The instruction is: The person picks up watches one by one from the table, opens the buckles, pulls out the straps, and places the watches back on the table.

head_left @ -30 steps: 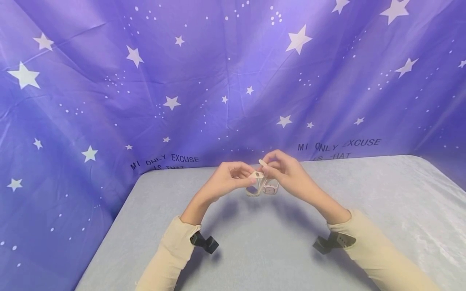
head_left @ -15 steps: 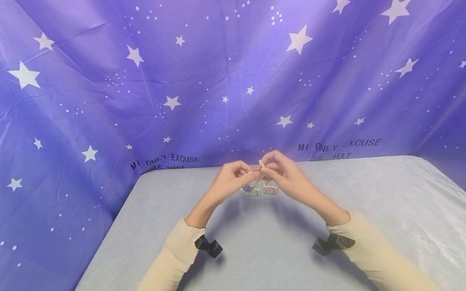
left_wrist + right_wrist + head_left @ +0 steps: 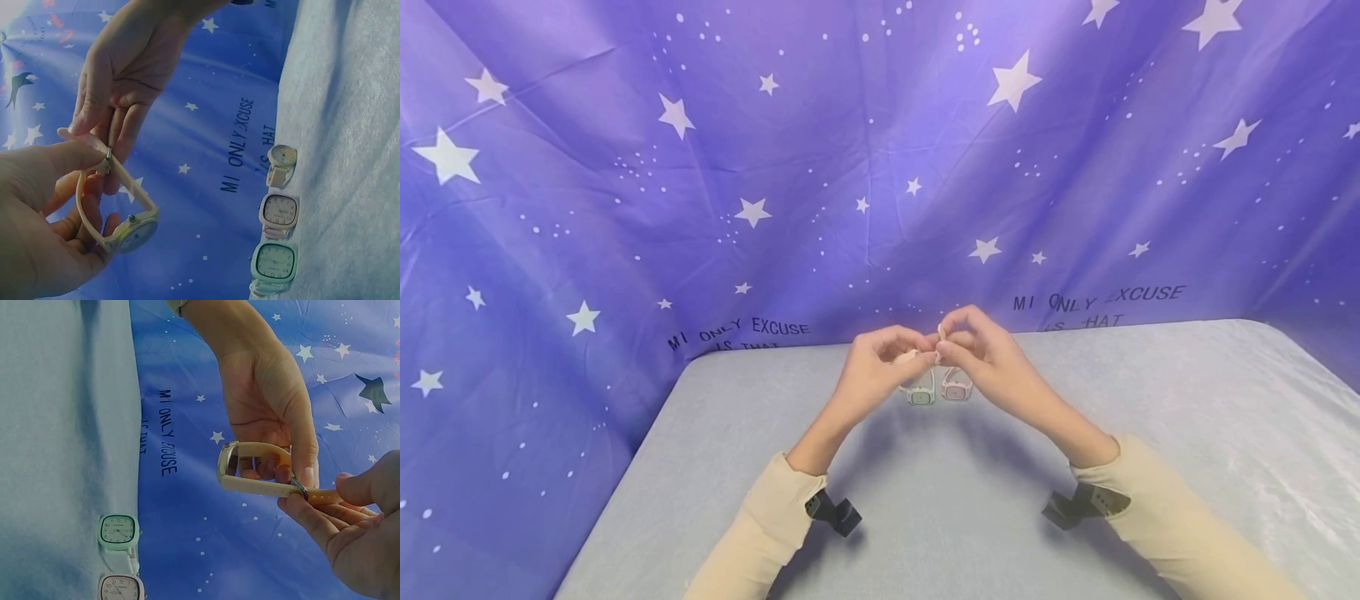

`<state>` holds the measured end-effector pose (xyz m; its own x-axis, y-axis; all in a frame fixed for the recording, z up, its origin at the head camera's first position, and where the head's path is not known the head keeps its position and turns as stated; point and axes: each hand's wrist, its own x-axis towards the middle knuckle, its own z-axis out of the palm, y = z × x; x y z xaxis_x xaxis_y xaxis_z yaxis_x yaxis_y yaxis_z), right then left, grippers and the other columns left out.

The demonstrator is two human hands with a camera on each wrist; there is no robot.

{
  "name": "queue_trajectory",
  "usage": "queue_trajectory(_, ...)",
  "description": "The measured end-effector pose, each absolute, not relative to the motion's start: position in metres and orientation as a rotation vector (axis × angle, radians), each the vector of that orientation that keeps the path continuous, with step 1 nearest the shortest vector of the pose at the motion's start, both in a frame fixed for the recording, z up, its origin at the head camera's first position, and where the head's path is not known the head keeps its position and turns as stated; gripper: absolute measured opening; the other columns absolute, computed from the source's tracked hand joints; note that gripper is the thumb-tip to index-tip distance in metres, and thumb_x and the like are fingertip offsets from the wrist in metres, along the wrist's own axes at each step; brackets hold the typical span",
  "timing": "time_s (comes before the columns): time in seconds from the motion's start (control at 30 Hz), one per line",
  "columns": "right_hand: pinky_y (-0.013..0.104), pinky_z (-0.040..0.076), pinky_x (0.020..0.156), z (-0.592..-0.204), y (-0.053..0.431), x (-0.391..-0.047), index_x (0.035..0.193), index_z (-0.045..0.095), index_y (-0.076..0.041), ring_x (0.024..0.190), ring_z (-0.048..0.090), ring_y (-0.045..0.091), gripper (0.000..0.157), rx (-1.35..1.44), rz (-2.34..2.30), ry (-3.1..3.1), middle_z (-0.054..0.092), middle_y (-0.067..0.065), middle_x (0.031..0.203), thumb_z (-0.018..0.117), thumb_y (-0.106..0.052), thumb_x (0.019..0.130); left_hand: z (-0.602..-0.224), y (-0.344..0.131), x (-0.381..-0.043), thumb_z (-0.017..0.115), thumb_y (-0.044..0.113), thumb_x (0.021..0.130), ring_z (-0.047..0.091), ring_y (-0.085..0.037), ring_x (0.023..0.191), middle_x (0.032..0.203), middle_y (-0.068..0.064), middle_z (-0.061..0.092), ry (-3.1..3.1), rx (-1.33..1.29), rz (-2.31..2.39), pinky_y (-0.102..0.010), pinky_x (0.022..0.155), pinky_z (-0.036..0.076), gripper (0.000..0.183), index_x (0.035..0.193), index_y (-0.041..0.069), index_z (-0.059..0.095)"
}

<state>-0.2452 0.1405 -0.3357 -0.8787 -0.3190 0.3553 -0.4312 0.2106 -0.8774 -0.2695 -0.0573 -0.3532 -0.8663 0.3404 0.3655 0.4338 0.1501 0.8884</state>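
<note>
A cream wristwatch (image 3: pixel 256 486) is held up between both hands, its strap looped through a metal buckle (image 3: pixel 109 156). My left hand (image 3: pixel 872 367) pinches the strap at the buckle with thumb and fingers. The strap's free end is pinched by my right hand (image 3: pixel 992 358), fingertips close to the left ones. In the left wrist view the watch's round dial (image 3: pixel 136 236) hangs below the hands. On the table beyond stand a green watch (image 3: pixel 921 395) and a pink watch (image 3: pixel 957 389). The left wrist view also shows a smaller cream watch (image 3: pixel 282 157) in line with them.
A pale, velvety cloth covers the table (image 3: pixel 955 517). Behind its far edge hangs a purple-blue curtain (image 3: pixel 820 150) with white stars and lettering. Black wrist cameras sit at both sleeves.
My left hand has shifted right, closer to the right hand. The held watch has turned mostly behind the left fingers, leaving the green watch in plain sight. My right hand has barely moved.
</note>
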Motion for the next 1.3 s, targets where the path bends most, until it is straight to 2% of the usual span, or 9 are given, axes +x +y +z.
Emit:
queue_trajectory(0.17,0.029,0.060,0.092,-0.3359,0.1401,-0.2451,0.117,0.049,0.004,0.110,0.071,0.039,0.018,0.734,1.799,-2.355,0.069,0.027,0.118,0.056,0.003,0.100,-0.3516,-0.0570,-0.2680,0.079,0.015,0.087,0.067,-0.012,0.098,0.106,-0.001,0.078,-2.348,-0.782,-1.653,-0.038,0.094,0.053,0.010,0.096,0.012,0.080)
queue_trajectory(0.3,0.029,0.060,0.091,-0.3361,0.1388,-0.2444,0.116,0.049,0.004,0.109,0.071,0.039,0.018,0.740,1.803,-2.348,0.069,0.027,0.117,0.056,0.004,0.100,-0.3520,-0.0571,-0.2674,0.078,0.013,0.084,0.064,-0.014,0.092,0.097,0.001,0.076,-2.367,-0.784,-1.564,-0.038,0.088,0.054,0.010,0.094,0.015,0.079)
queue_trajectory(0.53,0.028,0.060,0.090,-0.3369,0.1358,-0.2416,0.116,0.049,0.004,0.110,0.071,0.039,0.019,0.757,1.818,-2.328,0.068,0.027,0.115,0.057,0.005,0.099,-0.3512,-0.0562,-0.2658,0.077,0.005,0.077,0.057,-0.015,0.080,0.081,-0.001,0.065,-2.359,-0.824,-1.426,-0.024,0.069,0.050,0.012,0.086,0.013,0.076)
queue_trajectory(0.93,0.029,0.061,0.090,-0.3371,0.1339,-0.2398,0.114,0.051,0.004,0.109,0.071,0.039,0.018,0.746,1.802,-2.318,0.069,0.027,0.114,0.058,0.006,0.098,-0.3517,-0.0534,-0.2642,0.076,0.003,0.075,0.054,-0.013,0.075,0.079,-0.002,0.063,-2.341,-0.851,-1.358,-0.019,0.061,0.048,0.012,0.082,0.011,0.073)
queue_trajectory(1.3,0.031,0.062,0.087,-0.3382,0.1333,-0.2412,0.114,0.051,0.003,0.105,0.073,0.037,0.016,0.690,1.815,-2.334,0.069,0.025,0.112,0.058,0.002,0.100,-0.3514,-0.0562,-0.2653,0.075,0.002,0.076,0.054,-0.013,0.078,0.083,-0.001,0.064,-2.372,-0.857,-1.429,-0.020,0.064,0.047,0.013,0.084,0.011,0.072)
